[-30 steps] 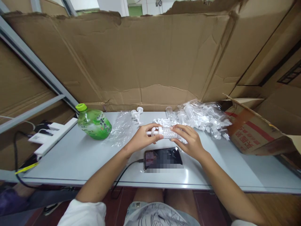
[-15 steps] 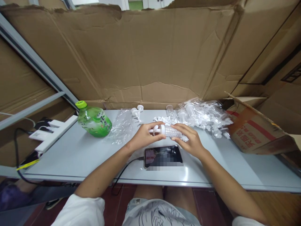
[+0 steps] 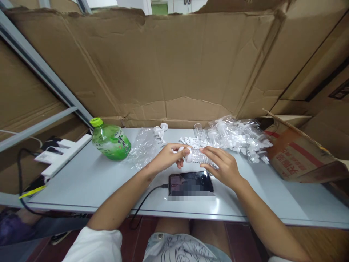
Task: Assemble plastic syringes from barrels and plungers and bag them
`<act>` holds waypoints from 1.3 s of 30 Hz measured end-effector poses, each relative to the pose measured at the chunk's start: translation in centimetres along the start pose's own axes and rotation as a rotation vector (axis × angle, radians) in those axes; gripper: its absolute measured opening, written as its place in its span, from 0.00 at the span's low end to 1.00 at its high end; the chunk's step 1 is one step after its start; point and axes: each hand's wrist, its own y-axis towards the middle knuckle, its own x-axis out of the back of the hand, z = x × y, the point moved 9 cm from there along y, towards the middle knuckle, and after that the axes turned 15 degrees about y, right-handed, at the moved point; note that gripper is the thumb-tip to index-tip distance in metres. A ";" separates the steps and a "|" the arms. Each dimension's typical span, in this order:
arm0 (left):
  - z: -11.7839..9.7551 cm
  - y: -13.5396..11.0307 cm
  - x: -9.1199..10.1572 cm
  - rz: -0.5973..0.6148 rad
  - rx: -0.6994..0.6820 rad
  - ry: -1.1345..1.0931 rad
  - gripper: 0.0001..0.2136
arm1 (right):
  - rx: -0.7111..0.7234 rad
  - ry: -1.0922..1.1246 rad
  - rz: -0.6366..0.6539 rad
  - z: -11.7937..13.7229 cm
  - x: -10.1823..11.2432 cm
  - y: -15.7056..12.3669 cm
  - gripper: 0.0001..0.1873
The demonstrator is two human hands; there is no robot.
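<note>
A: Head view: the left hand (image 3: 166, 159) pinches a small white plastic pump cap (image 3: 182, 152); the right hand (image 3: 222, 165) wraps the clear ribbed plastic bottle (image 3: 198, 156), above the black phone (image 3: 191, 182) on the pale counter (image 3: 89, 182).

B: Best kept coaxial, I'd judge. Versus 1 second ago?

A: The cap sits closer to the bottle's neck; both grips stay closed.

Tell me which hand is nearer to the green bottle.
Left. The left hand sits just right of the green bottle, past the crumpled plastic; the right hand is farther right, beyond the clear bottle both hands hold.
</note>
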 end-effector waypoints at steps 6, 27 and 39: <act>0.5 0.3 -0.6 0.040 0.031 -0.025 0.24 | 0.034 -0.017 -0.038 0.5 0.1 0.0 0.22; -1.1 -1.4 -0.5 0.030 -0.307 0.732 0.24 | -0.396 0.561 0.211 -3.0 -2.6 -1.0 0.22; -3.1 -0.8 -1.5 -0.221 -0.489 1.296 0.14 | -0.489 0.601 0.088 -4.3 -3.3 -1.4 0.21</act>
